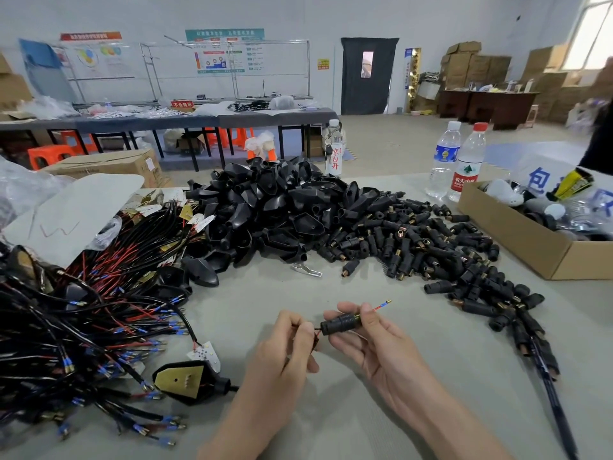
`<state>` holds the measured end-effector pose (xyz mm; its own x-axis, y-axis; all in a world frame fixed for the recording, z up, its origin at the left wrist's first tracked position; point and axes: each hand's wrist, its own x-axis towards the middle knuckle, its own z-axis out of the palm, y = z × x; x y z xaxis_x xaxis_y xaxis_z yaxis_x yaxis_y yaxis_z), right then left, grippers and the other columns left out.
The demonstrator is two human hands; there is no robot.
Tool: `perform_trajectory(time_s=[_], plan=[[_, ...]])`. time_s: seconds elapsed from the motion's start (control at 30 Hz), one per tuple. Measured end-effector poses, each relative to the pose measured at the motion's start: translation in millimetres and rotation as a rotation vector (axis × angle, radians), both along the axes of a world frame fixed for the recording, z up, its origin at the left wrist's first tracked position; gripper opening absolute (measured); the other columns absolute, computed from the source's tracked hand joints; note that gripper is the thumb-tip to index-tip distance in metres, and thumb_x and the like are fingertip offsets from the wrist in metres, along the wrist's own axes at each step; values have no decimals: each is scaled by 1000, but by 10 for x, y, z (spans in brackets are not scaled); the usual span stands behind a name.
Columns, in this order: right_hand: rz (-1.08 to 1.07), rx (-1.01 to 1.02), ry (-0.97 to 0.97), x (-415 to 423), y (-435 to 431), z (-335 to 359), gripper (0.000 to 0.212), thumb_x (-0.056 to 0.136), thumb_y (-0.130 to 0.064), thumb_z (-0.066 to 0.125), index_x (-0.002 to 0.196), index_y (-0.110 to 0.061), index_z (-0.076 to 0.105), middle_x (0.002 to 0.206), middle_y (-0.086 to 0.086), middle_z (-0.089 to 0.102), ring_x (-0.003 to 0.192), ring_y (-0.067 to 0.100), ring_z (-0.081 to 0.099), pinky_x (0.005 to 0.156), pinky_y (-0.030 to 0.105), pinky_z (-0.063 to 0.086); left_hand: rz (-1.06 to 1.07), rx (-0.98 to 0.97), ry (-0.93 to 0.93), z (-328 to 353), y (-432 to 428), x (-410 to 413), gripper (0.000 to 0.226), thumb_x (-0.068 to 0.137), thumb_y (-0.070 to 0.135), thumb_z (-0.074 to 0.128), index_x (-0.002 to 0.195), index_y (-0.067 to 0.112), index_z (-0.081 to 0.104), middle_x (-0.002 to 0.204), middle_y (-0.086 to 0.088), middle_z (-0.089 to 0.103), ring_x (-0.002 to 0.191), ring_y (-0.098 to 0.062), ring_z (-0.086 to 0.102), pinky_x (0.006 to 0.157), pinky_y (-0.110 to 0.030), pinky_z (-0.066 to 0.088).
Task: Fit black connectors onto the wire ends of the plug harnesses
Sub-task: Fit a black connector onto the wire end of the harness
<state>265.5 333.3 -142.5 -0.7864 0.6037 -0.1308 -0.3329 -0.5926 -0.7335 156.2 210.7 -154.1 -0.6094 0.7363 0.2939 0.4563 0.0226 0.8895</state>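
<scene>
Black connector [339, 324] horizontal, threaded on red wire [378, 307], tip poking out, near side of connector pile [431, 247]; harness tangle [83, 327] left of it.

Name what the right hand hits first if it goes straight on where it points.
The right hand points forward-left: likely the small metal clip first, then the black housing pile; depth is unclear.

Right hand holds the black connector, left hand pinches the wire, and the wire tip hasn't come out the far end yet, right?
No: the head view shows the wire tip already sticking out past the black connector. The right hand holds it; the left hand pinches the wire.
</scene>
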Motion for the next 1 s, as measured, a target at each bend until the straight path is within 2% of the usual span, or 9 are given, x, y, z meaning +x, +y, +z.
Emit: perform_trajectory(time_s=[0.13, 0.27, 0.37, 0.47, 0.57, 0.7, 0.83, 1.0], plan=[[-13, -36, 14, -5, -16, 9, 32, 99, -25, 47, 110, 2, 58, 108, 28, 71, 86, 32, 75, 66, 27, 61, 12, 74, -175, 48, 23, 30, 16, 95, 41, 45, 82, 35, 52, 83, -4, 70, 66, -25, 69, 57, -38, 55], [-46, -102, 51, -9, -21, 19, 23, 99, -22, 48, 99, 0, 55, 107, 29, 70, 83, 36, 74, 62, 27, 61, -30, 132, -296, 75, 42, 12, 26, 102, 22, 51, 80, 32, 57, 90, -13, 69, 66, -30, 69, 55, -36, 54], [-47, -122, 55, -23, -30, 0, 21, 101, -21, 47, 100, -1, 53, 108, 30, 70, 83, 34, 75, 62, 26, 60, -34, 150, -275, 61, 55, 29, 16, 92, 32, 57, 77, 33, 60, 80, -8, 69, 68, -25, 68, 56, -33, 55], [-55, -144, 59, -50, -47, -41, 20, 99, -21, 49, 103, -1, 52, 108, 31, 69, 83, 32, 75, 61, 27, 60, 39, 124, -120, -15, 73, 56, 12, 92, 39, 61, 80, 40, 61, 74, 0, 68, 70, -15, 67, 57, -31, 55], [-72, -134, 56, -81, -56, -57, 25, 91, -24, 55, 100, -1, 52, 107, 31, 70, 78, 30, 75, 61, 27, 61, 125, 105, 33, -55, 91, 44, 15, 93, 33, 63, 84, 45, 61, 73, 6, 66, 68, -12, 65, 59, -35, 57], [-85, -82, 41, -86, -41, -57, 29, 87, -27, 56, 99, -1, 54, 105, 28, 71, 81, 30, 75, 63, 26, 61, 97, 145, -90, -25, 83, 37, 8, 96, 41, 56, 91, 43, 61, 76, 5, 68, 71, -13, 67, 57, -31, 56], [-94, -96, 59, -57, -20, -41, 31, 87, -27, 57, 101, 1, 55, 106, 28, 71, 81, 29, 75, 64, 25, 60, 74, 193, -242, 10, 86, 30, 20, 100, 31, 51, 86, 39, 62, 80, -2, 70, 70, -22, 68, 56, -30, 55], [-62, -113, 66, -53, -48, -44, 31, 87, -27, 57, 103, 0, 54, 108, 30, 70, 84, 30, 75, 65, 26, 61, 97, 142, -205, -14, 99, 29, 18, 97, 26, 59, 83, 36, 65, 74, 3, 68, 71, -15, 67, 56, -28, 54]])
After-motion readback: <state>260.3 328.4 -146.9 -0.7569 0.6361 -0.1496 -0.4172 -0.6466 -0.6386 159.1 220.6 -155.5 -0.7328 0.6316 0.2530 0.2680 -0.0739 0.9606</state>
